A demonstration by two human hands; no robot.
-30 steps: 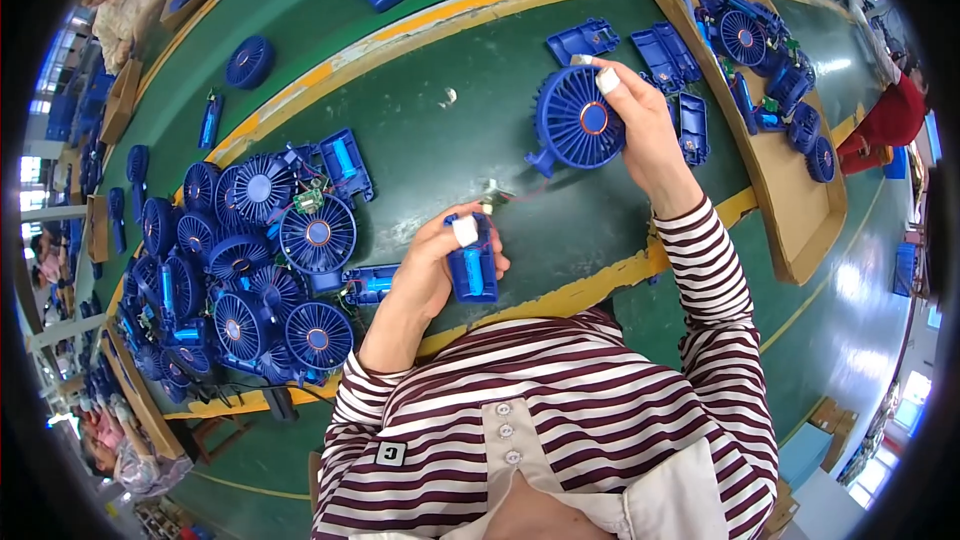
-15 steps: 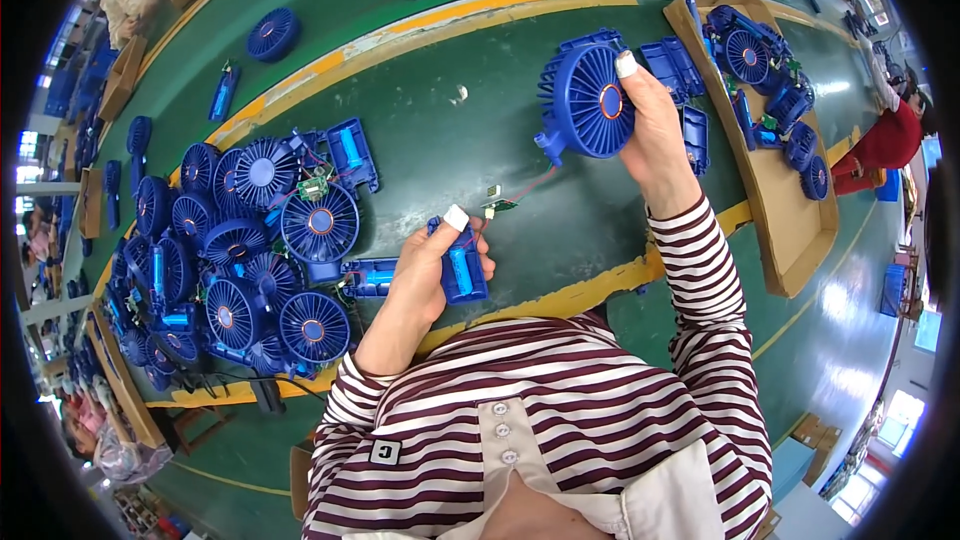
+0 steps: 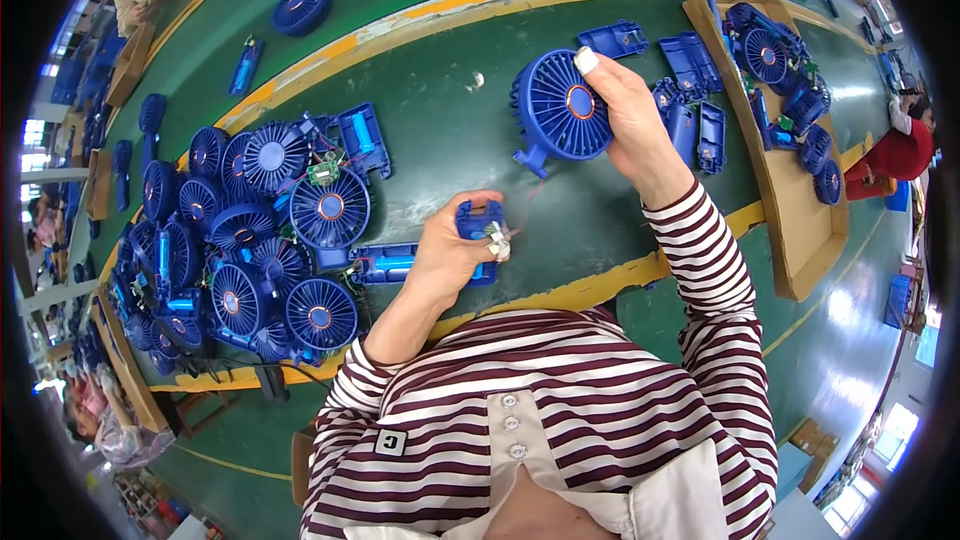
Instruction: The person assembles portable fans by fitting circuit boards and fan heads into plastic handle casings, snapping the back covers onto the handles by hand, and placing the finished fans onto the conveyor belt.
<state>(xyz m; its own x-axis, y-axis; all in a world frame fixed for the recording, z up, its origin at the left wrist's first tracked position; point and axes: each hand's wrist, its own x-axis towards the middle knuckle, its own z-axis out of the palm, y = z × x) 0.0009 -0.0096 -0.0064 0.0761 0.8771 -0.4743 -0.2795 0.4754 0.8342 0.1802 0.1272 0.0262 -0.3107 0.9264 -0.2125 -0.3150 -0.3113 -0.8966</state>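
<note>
My right hand (image 3: 637, 130) grips a round blue fan head (image 3: 562, 108) by its right rim, with the thumb over the front grille. The head hangs above the green bench, its short neck pointing down and left. Lower and to the left, my left hand (image 3: 447, 248) is closed around a blue handle shell (image 3: 482, 275). Its thumb, with white wrapping at the tip, lies across the shell and hides much of the inside. From the fan's neck a thin red wire (image 3: 536, 200) runs down toward the left hand. The small circuit board cannot be made out clearly.
A heap of blue fan heads (image 3: 240, 290) with wires and batteries covers the left of the bench. Blue shell pieces (image 3: 690, 62) lie at the right, beside a cardboard tray (image 3: 790, 240) holding more fans. Across a yellow-edged strip lie another fan head (image 3: 301, 8) and several handles.
Both hands have come closer together, the fan head moving left and slightly down. The left thumb has folded down over the shell, and the circuit board no longer hangs clearly between the hands.
</note>
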